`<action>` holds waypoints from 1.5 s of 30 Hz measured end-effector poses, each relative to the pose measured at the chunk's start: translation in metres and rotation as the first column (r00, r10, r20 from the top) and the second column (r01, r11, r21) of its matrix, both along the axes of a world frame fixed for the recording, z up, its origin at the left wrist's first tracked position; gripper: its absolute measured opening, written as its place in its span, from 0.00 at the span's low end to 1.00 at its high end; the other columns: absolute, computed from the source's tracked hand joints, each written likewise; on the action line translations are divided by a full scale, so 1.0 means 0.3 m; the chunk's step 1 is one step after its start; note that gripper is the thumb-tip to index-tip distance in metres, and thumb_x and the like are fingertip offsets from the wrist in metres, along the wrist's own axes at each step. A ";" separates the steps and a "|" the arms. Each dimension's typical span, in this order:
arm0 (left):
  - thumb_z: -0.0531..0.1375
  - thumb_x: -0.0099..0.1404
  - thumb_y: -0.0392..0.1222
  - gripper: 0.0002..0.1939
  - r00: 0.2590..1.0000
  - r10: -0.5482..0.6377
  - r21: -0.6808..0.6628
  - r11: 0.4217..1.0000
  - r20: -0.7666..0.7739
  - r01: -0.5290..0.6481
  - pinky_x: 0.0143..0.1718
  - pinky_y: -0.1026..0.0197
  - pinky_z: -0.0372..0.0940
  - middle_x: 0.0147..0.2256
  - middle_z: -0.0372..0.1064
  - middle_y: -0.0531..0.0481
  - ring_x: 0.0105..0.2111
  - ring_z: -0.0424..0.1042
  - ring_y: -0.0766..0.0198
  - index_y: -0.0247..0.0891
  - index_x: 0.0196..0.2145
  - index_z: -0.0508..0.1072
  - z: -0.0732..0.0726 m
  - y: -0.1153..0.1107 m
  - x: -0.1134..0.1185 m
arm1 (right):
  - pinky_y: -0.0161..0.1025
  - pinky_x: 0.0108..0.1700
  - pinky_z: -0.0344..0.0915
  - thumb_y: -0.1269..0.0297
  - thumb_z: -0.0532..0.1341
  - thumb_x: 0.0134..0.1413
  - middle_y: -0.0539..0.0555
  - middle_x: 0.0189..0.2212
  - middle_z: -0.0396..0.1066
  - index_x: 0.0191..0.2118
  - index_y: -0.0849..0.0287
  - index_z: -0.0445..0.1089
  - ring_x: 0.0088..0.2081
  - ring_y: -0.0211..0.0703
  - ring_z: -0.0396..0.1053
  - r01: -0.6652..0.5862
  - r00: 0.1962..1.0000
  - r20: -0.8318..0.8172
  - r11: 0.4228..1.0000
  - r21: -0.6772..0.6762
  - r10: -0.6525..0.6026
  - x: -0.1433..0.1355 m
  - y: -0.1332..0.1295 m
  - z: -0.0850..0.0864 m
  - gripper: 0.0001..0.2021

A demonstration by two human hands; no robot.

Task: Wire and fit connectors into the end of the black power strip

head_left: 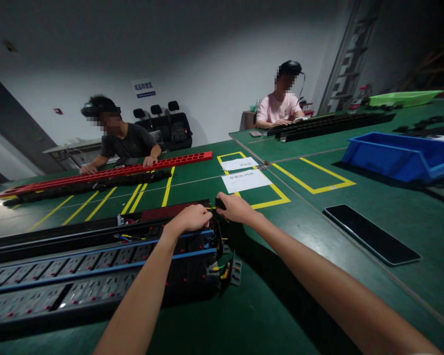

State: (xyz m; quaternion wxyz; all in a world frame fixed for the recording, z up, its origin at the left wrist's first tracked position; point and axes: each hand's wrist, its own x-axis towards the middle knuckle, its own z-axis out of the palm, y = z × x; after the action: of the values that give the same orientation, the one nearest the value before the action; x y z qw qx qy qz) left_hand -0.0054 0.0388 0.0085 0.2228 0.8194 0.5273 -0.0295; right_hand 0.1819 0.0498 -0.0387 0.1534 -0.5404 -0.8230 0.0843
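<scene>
Several long black power strips (pixel 96 291) with rows of sockets and red dots lie side by side in front of me. My left hand (pixel 192 218) is closed at the right end of the rearmost strip; its fingertips hide what they grip. Just right of it, my right hand (pixel 234 208) pinches a small black end piece (pixel 219 202). A short bit of yellow wire (pixel 211 208) shows between the two hands. Nearer me, a grey metal bracket with holes (pixel 236 272) and yellow and green wire ends (pixel 224 270) stick out from the strips' ends.
A phone (pixel 372 234) lies to the right, with a blue bin (pixel 401 155) behind it. White paper labels (pixel 246 181) lie inside yellow tape marks. Across the table, one person works by a red slotted rail (pixel 133 170), another by black rails (pixel 329 125).
</scene>
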 end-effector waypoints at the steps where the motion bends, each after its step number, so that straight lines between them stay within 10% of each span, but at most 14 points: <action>1: 0.50 0.64 0.41 0.18 1.000 0.004 -0.001 1.000 0.001 -0.004 0.32 0.60 0.59 0.28 0.77 0.47 0.27 0.71 0.61 0.38 0.23 0.76 -0.002 0.001 -0.001 | 0.38 0.40 0.61 0.64 0.61 0.61 0.60 0.44 0.78 0.54 0.57 0.65 0.45 0.53 0.75 -0.003 1.000 0.002 1.000 0.002 0.003 -0.004 -0.002 -0.001 0.16; 29: 0.50 0.65 0.42 0.19 1.000 -0.004 0.009 1.000 -0.006 0.004 0.33 0.60 0.60 0.25 0.75 0.47 0.26 0.70 0.60 0.37 0.23 0.76 0.001 -0.004 0.001 | 0.39 0.44 0.61 0.72 0.61 0.56 0.62 0.46 0.74 0.53 0.60 0.66 0.47 0.51 0.72 -0.052 0.999 -0.004 0.997 0.062 0.053 -0.030 -0.026 0.014 0.18; 45: 0.51 0.65 0.41 0.19 1.000 0.005 0.010 1.000 0.020 -0.005 0.33 0.61 0.61 0.26 0.76 0.47 0.26 0.70 0.61 0.37 0.22 0.76 -0.015 0.002 -0.006 | 0.36 0.36 0.56 0.64 0.57 0.64 0.58 0.40 0.77 0.45 0.58 0.71 0.40 0.47 0.73 -0.075 0.997 -0.010 0.994 0.081 0.076 -0.003 0.002 -0.071 0.09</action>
State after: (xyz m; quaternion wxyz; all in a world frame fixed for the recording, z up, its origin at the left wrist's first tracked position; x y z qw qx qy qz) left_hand -0.0070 0.0394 0.0039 0.2242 0.8194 0.5273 -0.0179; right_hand 0.1811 0.0503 -0.0601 0.1773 -0.5018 -0.8445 0.0603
